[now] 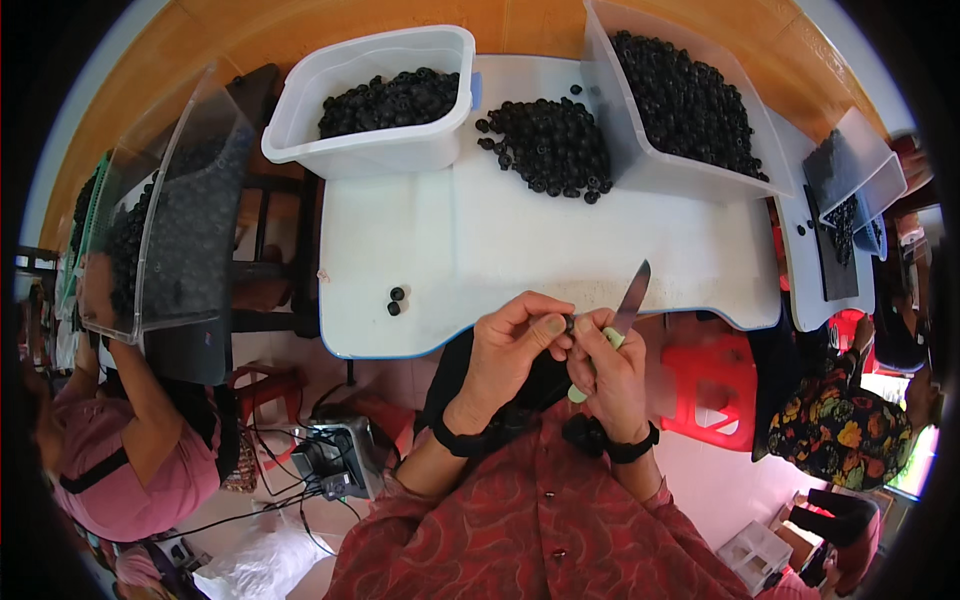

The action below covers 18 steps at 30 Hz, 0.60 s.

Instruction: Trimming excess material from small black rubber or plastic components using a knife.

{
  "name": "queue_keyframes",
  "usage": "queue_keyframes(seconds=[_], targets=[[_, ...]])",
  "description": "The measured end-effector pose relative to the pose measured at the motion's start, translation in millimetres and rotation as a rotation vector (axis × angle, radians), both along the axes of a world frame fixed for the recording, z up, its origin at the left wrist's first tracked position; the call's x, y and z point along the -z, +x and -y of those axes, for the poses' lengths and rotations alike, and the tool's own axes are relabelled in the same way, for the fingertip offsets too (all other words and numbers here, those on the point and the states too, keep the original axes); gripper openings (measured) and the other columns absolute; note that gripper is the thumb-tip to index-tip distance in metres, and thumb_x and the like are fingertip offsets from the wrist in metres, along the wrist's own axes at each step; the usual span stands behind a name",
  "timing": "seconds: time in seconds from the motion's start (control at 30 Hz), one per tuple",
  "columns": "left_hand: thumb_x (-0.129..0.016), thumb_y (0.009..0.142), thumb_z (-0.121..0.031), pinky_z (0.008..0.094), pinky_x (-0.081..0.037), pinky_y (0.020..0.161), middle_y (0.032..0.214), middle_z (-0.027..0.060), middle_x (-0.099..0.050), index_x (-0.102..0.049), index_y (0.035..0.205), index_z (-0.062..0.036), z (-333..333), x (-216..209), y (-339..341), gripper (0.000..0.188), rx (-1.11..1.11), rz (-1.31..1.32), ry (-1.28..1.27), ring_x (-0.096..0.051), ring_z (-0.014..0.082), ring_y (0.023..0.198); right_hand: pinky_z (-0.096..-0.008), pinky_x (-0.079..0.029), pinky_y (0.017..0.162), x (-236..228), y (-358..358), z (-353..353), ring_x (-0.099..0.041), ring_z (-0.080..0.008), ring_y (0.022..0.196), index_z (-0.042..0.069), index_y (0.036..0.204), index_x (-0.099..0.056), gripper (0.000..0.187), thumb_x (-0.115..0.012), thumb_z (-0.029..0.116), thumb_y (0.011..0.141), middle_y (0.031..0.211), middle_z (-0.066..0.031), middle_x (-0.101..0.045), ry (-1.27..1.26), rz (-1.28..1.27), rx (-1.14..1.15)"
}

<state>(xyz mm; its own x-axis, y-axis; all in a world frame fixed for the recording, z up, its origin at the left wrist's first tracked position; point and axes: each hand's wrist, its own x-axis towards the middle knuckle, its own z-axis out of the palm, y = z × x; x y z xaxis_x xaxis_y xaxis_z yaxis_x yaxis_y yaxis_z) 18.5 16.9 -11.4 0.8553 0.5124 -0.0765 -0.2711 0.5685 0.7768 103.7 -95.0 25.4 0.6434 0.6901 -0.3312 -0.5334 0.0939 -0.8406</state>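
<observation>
Just off the front edge of the white table (400,230), my two hands meet over my lap. My left hand (505,355) is closed, pinching a small black round part (570,323) between thumb and fingertips. The fingers of my right hand (610,375) wrap round the pale green handle of a knife (632,295), whose blade points up and away over the table edge. My right thumb and forefinger also come up against the small part. Two similar black parts (395,301) lie on the table to the left.
A white tub (370,155) of black parts stands at the back left. Beside it are a loose pile (550,145) and a clear bin (690,178) of more parts. Co-workers sit left and right. A red stool (710,390) and cables (270,440) are below.
</observation>
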Motion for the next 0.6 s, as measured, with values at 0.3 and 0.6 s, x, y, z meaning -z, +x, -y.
queue_keyframes(seconds=[0.3,0.6], targets=[[-0.06,0.095,-0.016,0.0229,-0.049,0.053,0.088,0.0085,-0.066,-0.061,0.105,0.0006,-4,0,-4,0.019,-0.009,0.083,-0.413,-0.059,0.0109,0.066,-0.0241,-0.043,0.049,18,-3,-4,-0.056,-0.0119,0.059,0.001,0.102,-0.058,0.011,-0.057,0.009,0.094,0.071,-0.0051,-0.056,-0.29,0.698,0.035],[-0.056,0.097,-0.013,0.0235,-0.05,0.053,0.085,0.0099,-0.065,-0.061,0.106,0.0005,0,4,-6,0.018,-0.011,0.057,-0.486,-0.061,0.0123,0.062,-0.0374,-0.053,0.058,12,-8,-9,-0.064,-0.0312,0.074,0.001,0.116,-0.057,0.044,-0.061,-0.008,0.073,0.092,-0.0127,-0.055,-0.482,1.355,-0.105]])
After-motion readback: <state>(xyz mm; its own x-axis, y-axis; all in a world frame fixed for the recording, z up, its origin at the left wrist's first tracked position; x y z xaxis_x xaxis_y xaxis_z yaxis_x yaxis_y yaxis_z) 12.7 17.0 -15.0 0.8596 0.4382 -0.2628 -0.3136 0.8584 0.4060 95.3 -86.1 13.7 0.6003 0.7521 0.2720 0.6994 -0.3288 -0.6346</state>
